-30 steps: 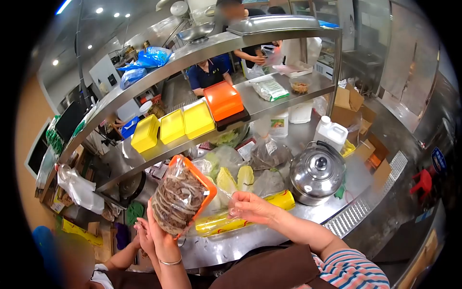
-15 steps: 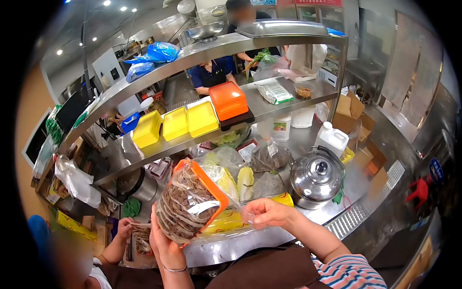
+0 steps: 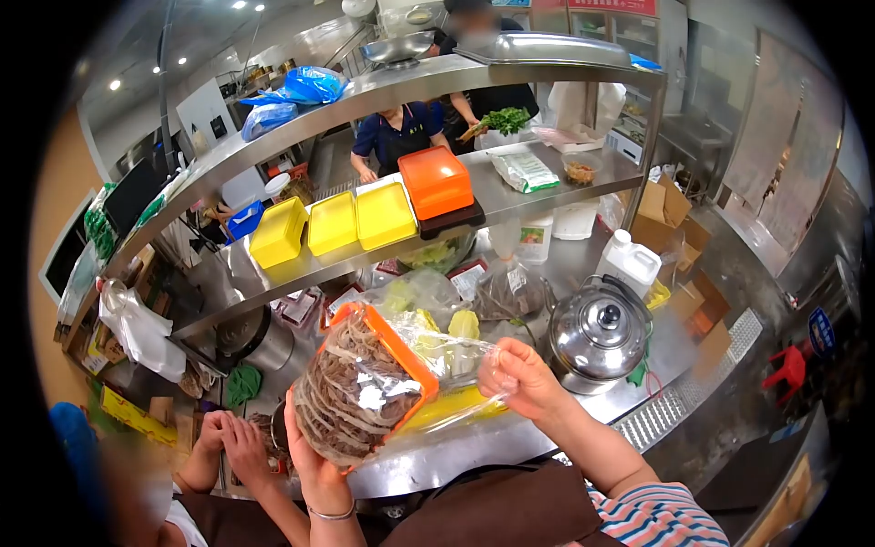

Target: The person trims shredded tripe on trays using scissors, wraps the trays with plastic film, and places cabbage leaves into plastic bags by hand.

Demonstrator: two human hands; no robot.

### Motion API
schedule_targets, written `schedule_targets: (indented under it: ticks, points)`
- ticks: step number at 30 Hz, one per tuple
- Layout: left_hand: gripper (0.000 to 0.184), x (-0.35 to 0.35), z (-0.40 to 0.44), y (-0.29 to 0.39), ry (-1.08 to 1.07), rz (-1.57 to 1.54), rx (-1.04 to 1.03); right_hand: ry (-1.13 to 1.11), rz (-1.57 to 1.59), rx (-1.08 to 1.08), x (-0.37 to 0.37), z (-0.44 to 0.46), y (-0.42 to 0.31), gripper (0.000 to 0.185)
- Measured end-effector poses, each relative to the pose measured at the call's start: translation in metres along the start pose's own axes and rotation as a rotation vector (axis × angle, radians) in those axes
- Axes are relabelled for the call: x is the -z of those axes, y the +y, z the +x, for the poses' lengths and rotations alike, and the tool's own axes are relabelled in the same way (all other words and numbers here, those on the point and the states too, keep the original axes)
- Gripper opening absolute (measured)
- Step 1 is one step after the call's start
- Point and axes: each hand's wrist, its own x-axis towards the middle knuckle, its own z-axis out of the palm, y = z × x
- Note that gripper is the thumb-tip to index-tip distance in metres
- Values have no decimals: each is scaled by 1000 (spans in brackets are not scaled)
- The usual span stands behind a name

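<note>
Our right fingers [image 3: 510, 366] clenched clear film [image 3: 456, 351]; our left hand [image 3: 319, 460] grasped the wrapped orange tray [image 3: 415, 360], tilted.

Along the near edge of the surface [image 3: 474, 448], bare steel leaves a low passage for a hand. Beyond it, the yellow roll [image 3: 453, 410], bagged vegetables [image 3: 428, 328] and lidded kettle [image 3: 599, 330] stand in the way; the steel shelf [image 3: 510, 202] limits reach from above.

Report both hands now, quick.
Left hand: closed around the lower edge of the orange tray.
Right hand: closed, pinching clear wrap pulled out from the tray.
</note>
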Motion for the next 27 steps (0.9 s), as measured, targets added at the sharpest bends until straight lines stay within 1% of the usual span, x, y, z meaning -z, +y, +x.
schedule_targets:
  ticks: [2,3,5,6,8,9,10,12,13,14,15,16,19,20,21,22,23,25,26,27]
  points:
    - [38,-6,-1,-4,21,0,9,-105,13,-122,0,-2,-3,12]
    - [38,-10,-1,-6,33,-10,4,-102,13,-125,4,-3,-1,12]
    - [38,-14,-1,-6,28,-16,7,-216,-60,-173,18,-6,5,17]
    - [38,-10,0,-5,30,-17,5,-217,-60,-176,23,-7,5,17]
    - [38,0,3,-3,-6,-6,10,-423,-293,-180,26,-9,1,22]
    - [38,0,2,-3,-3,-6,10,-422,-291,-182,21,-9,1,22]
    - [37,-4,0,-4,-6,-18,24,-315,-149,-79,13,-11,4,14]
    - [37,-9,-2,-11,3,-27,46,-194,-1,20,7,-12,2,6]
    - [37,-12,-5,-19,-22,81,-83,-239,84,-2,7,-11,1,15]
    - [37,-14,-2,-16,4,23,-12,-276,177,-23,7,-13,2,24]
    - [38,-16,1,-14,35,-37,57,-312,231,-17,11,-12,4,22]
    - [39,-14,5,-14,20,-56,77,-294,248,-19,12,-12,4,22]
    - [40,-14,4,-17,53,-49,75,11,176,-20,12,-17,5,17]
    - [41,-9,4,-18,29,-28,79,13,179,-22,12,-19,6,17]
    - [42,-4,4,-19,4,-9,82,70,107,2,12,-21,5,16]
    - [42,-2,5,-21,8,-9,80,126,35,23,12,-22,5,15]
    - [42,1,4,-22,10,13,89,127,38,16,13,-23,3,15]
    - [43,2,-1,-26,16,39,117,241,-91,192,15,-18,-5,15]
    - [44,12,-3,-29,-29,31,115,240,-90,189,10,-12,-10,15]
    - [45,10,-8,-33,45,57,112,129,-211,273,1,-6,-18,16]
